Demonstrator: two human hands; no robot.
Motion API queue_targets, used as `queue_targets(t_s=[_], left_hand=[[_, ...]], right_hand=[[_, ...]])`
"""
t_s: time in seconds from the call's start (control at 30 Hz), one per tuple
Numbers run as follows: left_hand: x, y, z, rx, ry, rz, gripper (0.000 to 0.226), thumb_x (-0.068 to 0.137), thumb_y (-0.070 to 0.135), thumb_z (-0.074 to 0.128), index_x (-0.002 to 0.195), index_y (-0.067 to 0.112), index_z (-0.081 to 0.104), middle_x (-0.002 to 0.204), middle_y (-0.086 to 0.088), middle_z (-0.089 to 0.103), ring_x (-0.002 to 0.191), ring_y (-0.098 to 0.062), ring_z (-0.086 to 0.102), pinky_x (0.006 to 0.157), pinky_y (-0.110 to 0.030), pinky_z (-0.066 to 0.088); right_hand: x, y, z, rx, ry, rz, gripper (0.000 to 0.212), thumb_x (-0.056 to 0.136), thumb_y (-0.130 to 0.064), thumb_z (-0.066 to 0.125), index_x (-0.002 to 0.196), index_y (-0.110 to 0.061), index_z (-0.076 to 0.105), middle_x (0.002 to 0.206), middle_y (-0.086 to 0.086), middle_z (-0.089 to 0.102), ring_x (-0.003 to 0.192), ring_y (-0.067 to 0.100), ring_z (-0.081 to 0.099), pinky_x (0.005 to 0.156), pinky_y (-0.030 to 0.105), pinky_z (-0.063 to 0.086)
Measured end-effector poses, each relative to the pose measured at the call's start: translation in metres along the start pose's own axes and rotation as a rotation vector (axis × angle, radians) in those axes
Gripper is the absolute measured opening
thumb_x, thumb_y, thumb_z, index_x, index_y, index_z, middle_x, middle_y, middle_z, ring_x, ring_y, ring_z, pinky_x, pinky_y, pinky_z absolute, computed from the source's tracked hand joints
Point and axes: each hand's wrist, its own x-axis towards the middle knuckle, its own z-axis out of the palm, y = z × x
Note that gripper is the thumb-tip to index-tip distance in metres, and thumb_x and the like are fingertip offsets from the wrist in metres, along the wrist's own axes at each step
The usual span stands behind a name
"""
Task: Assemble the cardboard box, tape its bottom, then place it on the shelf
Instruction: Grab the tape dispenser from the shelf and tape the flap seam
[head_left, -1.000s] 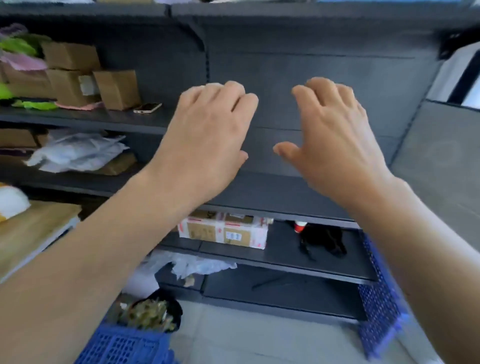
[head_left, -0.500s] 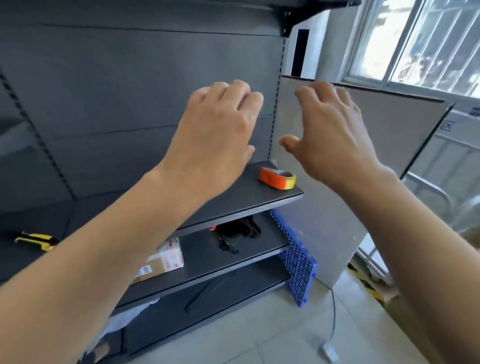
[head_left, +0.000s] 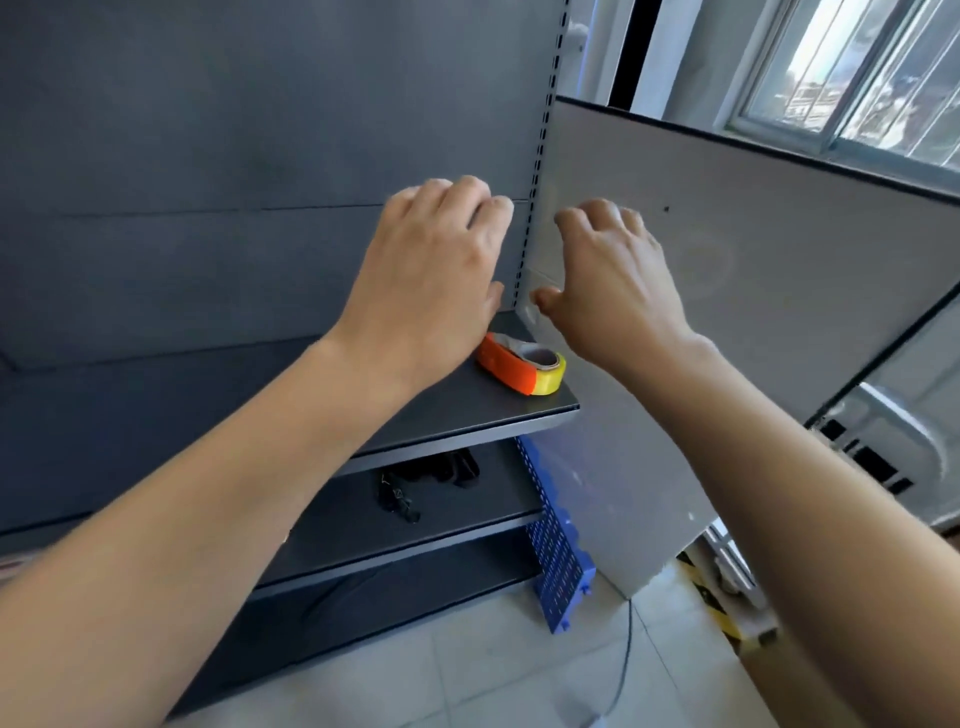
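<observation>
A person stands before a dark grey metal shelf (head_left: 467, 415) with both bare arms stretched forward at chest height, palms down. The left hand (head_left: 431, 270) hovers with fingers loosely curled and spread, gripping nothing; the right hand (head_left: 618, 280) is held just beside it, thumb pointing toward the left hand, fingers likewise relaxed and empty. The two hands are near each other but apart, with the perforated upright post (head_left: 540, 156) of the shelving showing in the gap between them. Below and between the wrists, a roll of orange-and-yellow tape (head_left: 522, 366) lies on the right end of the upper shelf board, close to its front corner and partly covered from view by the left hand. The cardboard box named in the task appears nowhere in the head camera's view, neither in the hands nor on any shelf board in sight. On the next board down rests a small black object (head_left: 426, 480), too dark to identify. A blue perforated plastic panel (head_left: 558, 545) leans against the shelf's right end, beside a pale grey partition board (head_left: 727, 249) that stands between the shelving and a window (head_left: 857, 67). A thin cable (head_left: 626, 660) trails across the light tiled floor (head_left: 467, 675).
</observation>
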Motion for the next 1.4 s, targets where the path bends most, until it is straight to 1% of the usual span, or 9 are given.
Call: queue_targets(t_s=[0.23, 0.53, 0.63, 0.8, 0.93, 1.1, 1.27, 1.33, 1.4], left_hand=[[0.020, -0.009, 0.075, 0.009, -0.126, -0.121, 0.032, 0.076, 0.010, 0.071, 0.104, -0.003, 0.062, 0.103, -0.020, 0.063, 0.095, -0.040, 0.059, 0.083, -0.046, 0.046], [0.053, -0.037, 0.163, 0.002, -0.260, -0.148, 0.030, 0.073, 0.015, 0.057, 0.097, -0.001, 0.063, 0.097, -0.019, 0.064, 0.087, -0.039, 0.061, 0.080, -0.043, 0.048], [0.059, -0.045, 0.184, -0.002, -0.289, -0.153, 0.029, 0.072, 0.014, 0.057, 0.095, -0.001, 0.064, 0.094, -0.018, 0.064, 0.085, -0.038, 0.061, 0.079, -0.044, 0.048], [0.061, -0.056, 0.207, 0.001, -0.352, -0.164, 0.027, 0.072, 0.015, 0.056, 0.094, 0.000, 0.064, 0.092, -0.017, 0.065, 0.081, -0.038, 0.061, 0.077, -0.042, 0.049], [0.059, -0.054, 0.213, -0.005, -0.388, -0.190, 0.027, 0.074, 0.014, 0.057, 0.095, -0.001, 0.064, 0.094, -0.018, 0.064, 0.082, -0.038, 0.061, 0.076, -0.042, 0.049], [0.050, -0.040, 0.197, -0.054, -0.386, -0.289, 0.025, 0.084, 0.009, 0.060, 0.107, 0.000, 0.061, 0.108, -0.017, 0.061, 0.098, -0.038, 0.057, 0.084, -0.045, 0.044], [0.031, -0.021, 0.163, -0.071, -0.390, -0.507, 0.034, 0.093, 0.011, 0.050, 0.127, 0.006, 0.051, 0.128, -0.010, 0.052, 0.117, -0.028, 0.048, 0.098, -0.039, 0.038], [0.022, -0.014, 0.143, -0.079, -0.353, -0.607, 0.035, 0.094, 0.010, 0.049, 0.129, 0.007, 0.050, 0.131, -0.009, 0.050, 0.119, -0.027, 0.047, 0.098, -0.037, 0.038], [0.009, -0.008, 0.121, -0.080, -0.311, -0.704, 0.035, 0.095, 0.010, 0.049, 0.129, 0.008, 0.050, 0.132, -0.008, 0.050, 0.119, -0.026, 0.048, 0.095, -0.035, 0.038]], right_hand=[[0.074, 0.042, 0.105, 0.100, -0.272, -0.017, 0.049, 0.087, -0.029, 0.064, 0.126, -0.004, 0.048, 0.129, 0.016, 0.051, 0.123, 0.035, 0.044, 0.093, 0.041, 0.042], [0.134, 0.068, 0.239, 0.145, -0.659, 0.133, 0.042, 0.086, -0.029, 0.066, 0.117, -0.003, 0.054, 0.121, 0.016, 0.059, 0.113, 0.035, 0.055, 0.077, 0.035, 0.043], [0.143, 0.075, 0.271, 0.091, -0.771, 0.174, 0.055, 0.082, -0.037, 0.070, 0.125, -0.007, 0.052, 0.117, 0.013, 0.063, 0.108, 0.034, 0.060, 0.080, 0.036, 0.048], [0.151, 0.082, 0.304, 0.077, -0.824, 0.194, 0.081, 0.075, -0.041, 0.074, 0.141, -0.044, 0.027, 0.117, 0.005, 0.061, 0.107, 0.034, 0.062, 0.078, 0.037, 0.048], [0.151, 0.089, 0.320, 0.149, -0.857, 0.374, 0.063, 0.084, -0.038, 0.065, 0.140, -0.017, 0.044, 0.126, 0.010, 0.060, 0.117, 0.031, 0.057, 0.096, 0.037, 0.043], [0.142, 0.096, 0.306, 0.312, -0.715, 0.305, 0.039, 0.090, -0.018, 0.053, 0.127, -0.007, 0.056, 0.129, 0.016, 0.057, 0.124, 0.033, 0.051, 0.104, 0.039, 0.037], [0.121, 0.100, 0.281, 0.766, -0.721, 0.066, 0.048, 0.084, 0.000, 0.058, 0.131, -0.008, 0.052, 0.114, -0.006, 0.049, 0.102, 0.014, 0.047, 0.077, 0.019, 0.037], [0.109, 0.097, 0.264, 0.956, -0.794, -0.014, 0.036, 0.078, 0.001, 0.060, 0.109, -0.019, 0.057, 0.114, -0.017, 0.049, 0.097, 0.010, 0.051, 0.080, 0.022, 0.037], [0.101, 0.089, 0.245, 1.037, -0.834, -0.080, 0.031, 0.073, 0.005, 0.061, 0.084, -0.023, 0.053, 0.092, -0.024, 0.050, 0.081, 0.007, 0.050, 0.076, 0.024, 0.038]])
